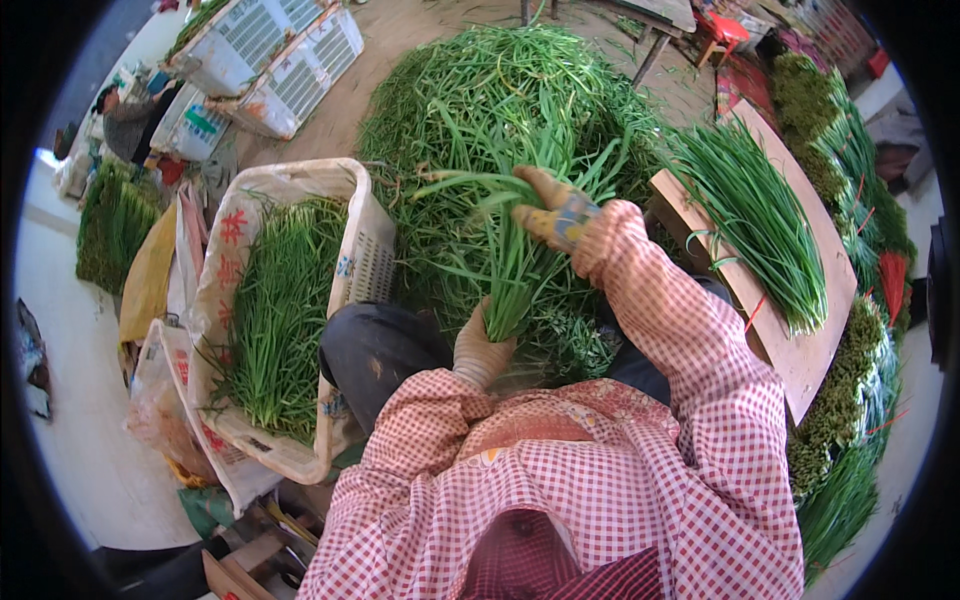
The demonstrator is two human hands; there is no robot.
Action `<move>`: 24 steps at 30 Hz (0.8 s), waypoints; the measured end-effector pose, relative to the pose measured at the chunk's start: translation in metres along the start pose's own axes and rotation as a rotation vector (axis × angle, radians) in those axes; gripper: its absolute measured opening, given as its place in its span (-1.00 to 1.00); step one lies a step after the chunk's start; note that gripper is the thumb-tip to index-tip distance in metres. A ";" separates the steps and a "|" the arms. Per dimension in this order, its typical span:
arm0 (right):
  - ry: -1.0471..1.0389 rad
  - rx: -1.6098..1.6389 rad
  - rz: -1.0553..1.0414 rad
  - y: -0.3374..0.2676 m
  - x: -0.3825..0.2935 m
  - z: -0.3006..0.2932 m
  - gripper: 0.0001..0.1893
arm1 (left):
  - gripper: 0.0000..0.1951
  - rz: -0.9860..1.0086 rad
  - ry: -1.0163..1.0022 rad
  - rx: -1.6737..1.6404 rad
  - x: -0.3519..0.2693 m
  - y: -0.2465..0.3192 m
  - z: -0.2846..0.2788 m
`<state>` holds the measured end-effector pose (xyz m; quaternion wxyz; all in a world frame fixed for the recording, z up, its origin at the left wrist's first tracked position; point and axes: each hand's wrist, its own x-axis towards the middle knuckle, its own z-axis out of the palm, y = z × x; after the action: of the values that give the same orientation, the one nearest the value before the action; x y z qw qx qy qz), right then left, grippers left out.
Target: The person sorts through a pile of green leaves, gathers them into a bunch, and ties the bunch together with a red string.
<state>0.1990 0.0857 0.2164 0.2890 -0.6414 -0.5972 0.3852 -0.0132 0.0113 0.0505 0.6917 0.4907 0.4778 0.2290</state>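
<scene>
My left hand (480, 349), in a pale glove, grips a bunch of long green leaves (510, 296), probably Chinese chives, near its lower end. The bunch stands up between my knees, its tips spreading away from me. At its upper leaves is my right hand (555, 210), in a yellowish glove with a patterned back. Its fingers are spread apart, and a few leaves pass between or behind them. Beyond both hands rises a large loose heap of the same greens (480, 97). Stray leaves around the bunch partly hide where it ends and the heap begins.
A white plastic crate (360, 187) of greens stands at my left. On my right, a wooden board (829, 300) bears a neat chive bundle (757, 225). Tied bundles (840, 405) line the far right. Stacked crates (285, 82) and a seated person (131, 124) are at upper left.
</scene>
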 end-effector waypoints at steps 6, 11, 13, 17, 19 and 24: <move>0.065 0.383 0.414 0.031 0.038 0.000 -0.72 | -0.54 0.122 0.025 0.466 -0.011 -0.005 -0.011; 0.599 0.817 0.351 0.032 -0.003 -0.063 -0.79 | -0.39 -0.054 0.034 -0.209 -0.014 0.018 -0.008; 0.441 0.676 0.364 0.033 -0.032 -0.065 -0.78 | -0.37 -0.090 0.055 -0.288 -0.011 0.021 -0.005; 0.155 0.621 -0.041 0.047 -0.069 0.012 -0.67 | -0.30 0.110 0.067 0.254 -0.011 0.022 0.000; 0.136 0.310 -0.301 0.049 -0.069 0.047 -0.62 | -0.25 0.155 0.075 0.307 -0.016 0.027 0.001; -0.112 0.842 0.105 0.034 -0.076 0.072 -0.70 | -0.27 0.096 0.230 0.647 -0.041 0.063 -0.009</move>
<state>0.1575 -0.0003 0.1606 0.4729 -0.4750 -0.3692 0.6437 -0.0294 0.0093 0.1238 0.4304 0.6774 0.5769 0.1517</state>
